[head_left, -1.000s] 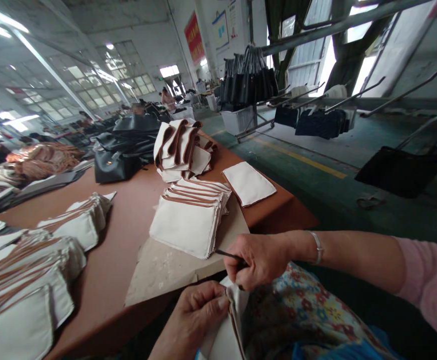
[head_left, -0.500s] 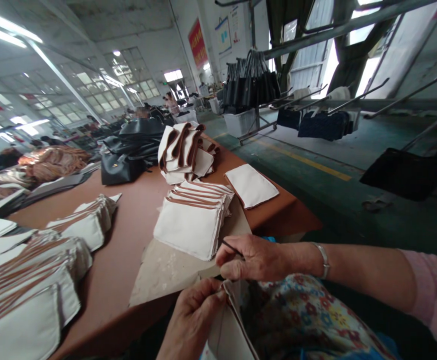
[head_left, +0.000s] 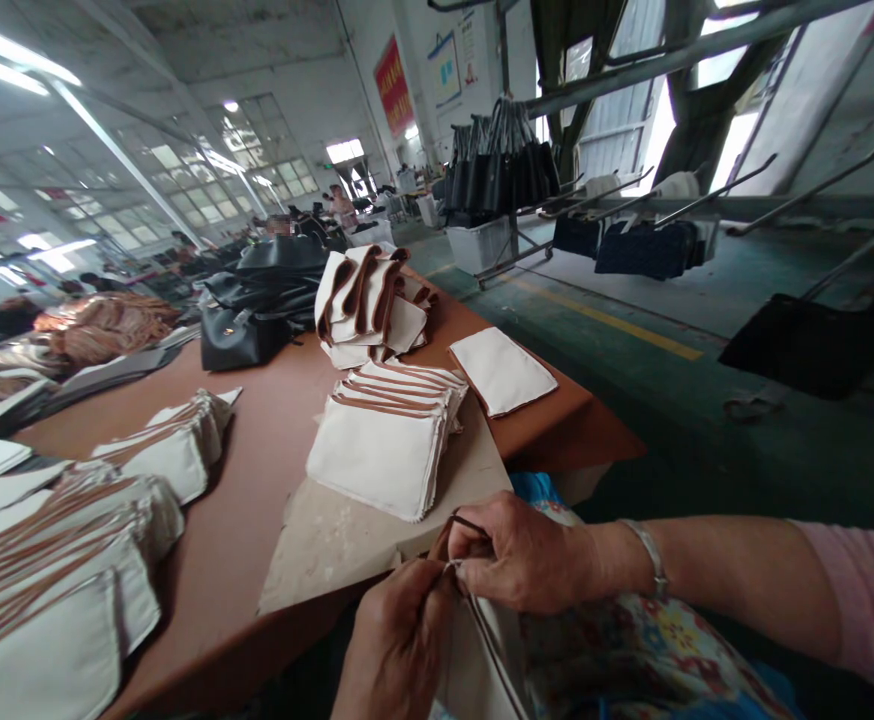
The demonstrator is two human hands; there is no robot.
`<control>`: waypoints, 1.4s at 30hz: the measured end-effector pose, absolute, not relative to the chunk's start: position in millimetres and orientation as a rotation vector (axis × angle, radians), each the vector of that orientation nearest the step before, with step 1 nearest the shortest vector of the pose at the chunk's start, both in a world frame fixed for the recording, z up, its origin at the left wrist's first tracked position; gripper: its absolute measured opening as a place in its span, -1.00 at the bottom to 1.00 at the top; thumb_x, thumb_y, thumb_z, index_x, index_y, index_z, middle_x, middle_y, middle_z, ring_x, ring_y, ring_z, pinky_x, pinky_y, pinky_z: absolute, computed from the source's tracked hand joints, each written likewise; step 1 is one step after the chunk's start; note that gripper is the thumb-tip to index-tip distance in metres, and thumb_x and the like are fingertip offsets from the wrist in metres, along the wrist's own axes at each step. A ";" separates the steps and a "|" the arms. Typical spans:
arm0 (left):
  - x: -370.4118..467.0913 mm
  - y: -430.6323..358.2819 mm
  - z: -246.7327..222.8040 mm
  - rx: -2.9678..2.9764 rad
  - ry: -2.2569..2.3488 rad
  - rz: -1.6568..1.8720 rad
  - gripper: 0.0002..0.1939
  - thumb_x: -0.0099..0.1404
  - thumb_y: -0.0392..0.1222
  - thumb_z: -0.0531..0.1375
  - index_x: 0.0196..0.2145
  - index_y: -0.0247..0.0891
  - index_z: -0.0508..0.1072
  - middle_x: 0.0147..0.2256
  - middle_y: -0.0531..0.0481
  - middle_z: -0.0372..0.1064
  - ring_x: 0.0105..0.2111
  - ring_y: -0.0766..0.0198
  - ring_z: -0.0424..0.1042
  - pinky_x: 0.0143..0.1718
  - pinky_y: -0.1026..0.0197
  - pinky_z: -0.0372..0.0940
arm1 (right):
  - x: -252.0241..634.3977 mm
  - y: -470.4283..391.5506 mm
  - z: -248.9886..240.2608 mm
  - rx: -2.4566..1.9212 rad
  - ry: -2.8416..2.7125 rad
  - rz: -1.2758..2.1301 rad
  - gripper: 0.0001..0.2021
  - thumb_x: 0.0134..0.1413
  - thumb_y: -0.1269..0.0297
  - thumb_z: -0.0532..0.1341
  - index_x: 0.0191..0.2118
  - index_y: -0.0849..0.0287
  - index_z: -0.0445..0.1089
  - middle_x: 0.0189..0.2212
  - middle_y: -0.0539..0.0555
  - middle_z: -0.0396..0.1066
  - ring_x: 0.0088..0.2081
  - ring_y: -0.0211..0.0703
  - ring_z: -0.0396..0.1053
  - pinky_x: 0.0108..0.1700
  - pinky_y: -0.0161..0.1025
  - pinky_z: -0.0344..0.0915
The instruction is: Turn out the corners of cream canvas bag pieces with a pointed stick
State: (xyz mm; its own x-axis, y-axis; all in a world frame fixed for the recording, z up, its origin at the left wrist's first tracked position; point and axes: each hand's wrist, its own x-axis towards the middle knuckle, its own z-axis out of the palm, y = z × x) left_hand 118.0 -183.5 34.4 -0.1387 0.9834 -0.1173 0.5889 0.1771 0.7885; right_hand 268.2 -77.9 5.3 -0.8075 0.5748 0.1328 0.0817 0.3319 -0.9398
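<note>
A white fabric piece with dark brown edging [head_left: 474, 650] hangs over the lap at the bottom centre. My left hand [head_left: 399, 630] is closed on its top corner. Close against it, fingertips nearly touching, my right hand [head_left: 516, 550] is closed in a pinch at the same corner. A thin dark tool [head_left: 469, 523] sticks out between the fingers of my right hand. Just beyond the hands, a fanned stack of white pieces with brown edges [head_left: 381, 450] lies on a beige sheet [head_left: 324, 560].
The brown table [head_left: 257, 430] bears more white stacks [head_left: 54, 570] at the left, folded pieces [head_left: 369, 305], one single white piece [head_left: 503, 370] and black bags [head_left: 238, 335]. A rack with hanging bags [head_left: 501, 175] stands beyond, on the right.
My right hand has moved down and in to meet my left hand at the corner of the piece. My left hand has shifted slightly. The stacks have not moved.
</note>
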 end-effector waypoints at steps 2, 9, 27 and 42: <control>118.4 -184.4 32.6 1.515 1.814 0.788 -0.69 0.32 -0.08 0.08 -0.50 -0.27 0.42 -0.51 0.05 0.30 -0.47 0.27 0.29 -0.43 0.34 0.16 | 268.5 -80.6 4.0 -0.603 -2.121 1.489 -0.95 -0.13 0.44 0.19 -0.45 0.24 0.39 -0.57 -0.07 0.34 -0.55 -0.36 0.19 -0.52 -0.43 0.07; 117.0 -185.1 30.4 1.447 1.864 0.800 -0.63 0.32 -0.04 0.08 -0.54 -0.27 0.44 -0.59 0.07 0.27 -0.54 0.27 0.25 -0.51 0.33 0.10 | 267.5 -79.3 -0.5 -0.634 -2.015 1.662 -0.85 -0.12 0.43 0.17 -0.42 0.26 0.50 -0.45 0.03 0.50 -0.46 -0.28 0.34 -0.42 -0.40 0.19; 115.7 -188.5 14.7 1.673 2.020 0.895 -0.86 0.20 -0.26 0.21 -0.51 -0.18 0.42 -0.51 0.04 0.37 -0.54 0.29 0.27 -0.46 0.29 0.10 | 267.5 -75.9 -3.2 -0.795 -2.097 1.732 -0.82 -0.19 0.39 0.19 -0.42 0.27 0.53 -0.59 -0.03 0.42 -0.55 -0.32 0.24 -0.55 -0.42 0.08; 112.3 -182.4 19.1 0.958 1.623 0.885 -0.59 0.10 0.14 0.31 -0.47 -0.33 0.43 -0.55 0.11 0.21 -0.53 0.37 0.08 -0.53 0.35 -0.01 | 270.6 -83.4 -6.2 -0.808 -1.966 1.787 -0.88 -0.17 0.36 0.27 -0.41 0.27 0.47 -0.61 -0.06 0.35 -0.57 -0.36 0.19 -0.56 -0.42 0.02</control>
